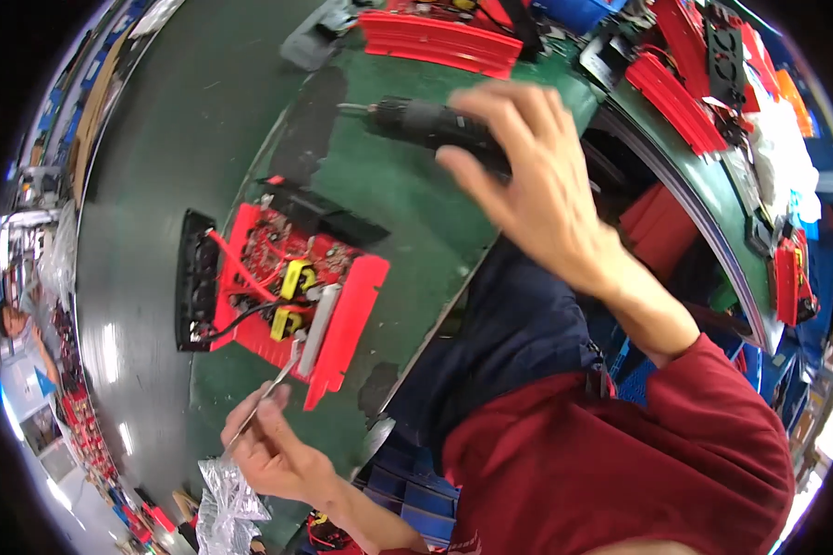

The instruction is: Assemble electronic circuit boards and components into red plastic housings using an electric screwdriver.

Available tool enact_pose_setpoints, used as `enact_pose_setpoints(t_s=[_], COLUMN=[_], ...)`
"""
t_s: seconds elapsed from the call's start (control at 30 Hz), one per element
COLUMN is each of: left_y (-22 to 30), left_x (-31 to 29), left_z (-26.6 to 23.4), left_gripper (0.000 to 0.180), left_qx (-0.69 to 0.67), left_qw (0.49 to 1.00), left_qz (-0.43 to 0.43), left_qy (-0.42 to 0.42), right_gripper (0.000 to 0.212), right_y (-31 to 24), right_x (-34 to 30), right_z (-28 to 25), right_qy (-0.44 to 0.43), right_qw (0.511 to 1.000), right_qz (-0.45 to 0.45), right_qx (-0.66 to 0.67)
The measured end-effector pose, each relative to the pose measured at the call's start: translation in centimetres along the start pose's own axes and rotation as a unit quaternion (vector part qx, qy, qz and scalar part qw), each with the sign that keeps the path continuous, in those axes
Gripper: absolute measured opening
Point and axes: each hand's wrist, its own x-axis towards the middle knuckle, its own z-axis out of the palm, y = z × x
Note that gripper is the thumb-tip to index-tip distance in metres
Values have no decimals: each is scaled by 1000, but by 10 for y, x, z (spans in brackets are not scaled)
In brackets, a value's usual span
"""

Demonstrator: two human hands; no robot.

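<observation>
My left hand point(282, 453) pinches a thin metal tool with a bent tip point(286, 368), perhaps tweezers. The tip is at the near edge of an opened red electronic unit point(351, 319), by a grey metal bar point(319, 328). Inside the unit are a red circuit board, two yellow-wrapped parts point(296, 279) and red and black wires. A black panel point(195, 280) stands at its left side and another black piece point(319, 213) at its far side. Farther right, my right hand point(541, 176) hovers, fingers spread, over a black power screwdriver point(425, 120); whether it touches is unclear.
Another red unit point(439, 42) lies at the table's far edge beside a grey plastic part point(314, 37). More red housings point(675, 102) crowd the right side. Clear plastic wrapping point(229, 509) is near my left hand. A person point(18, 324) is at far left.
</observation>
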Motion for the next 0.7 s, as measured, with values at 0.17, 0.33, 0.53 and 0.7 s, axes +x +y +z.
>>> enact_pose_setpoints(t_s=[0.17,0.33,0.53,0.7], left_y=[-24,-26,-24,-10], left_x=[13,14,20,25], left_z=[0,10,21,34], left_gripper=[17,17,18,17], left_qx=[74,97,125,172], left_qw=[993,987,981,978], left_qz=[88,113,127,81], left_qy=[-22,-67,-81,-80], right_gripper=[41,57,47,58], right_y=[44,12,-22,-55], right_x=[-12,-72,-157,-171], right_z=[-2,-57,-81,-66], right_qy=[-127,-235,-394,-412], right_qw=[991,947,695,717], right_qz=[-9,180,415,334], right_qx=[-36,124,436,453])
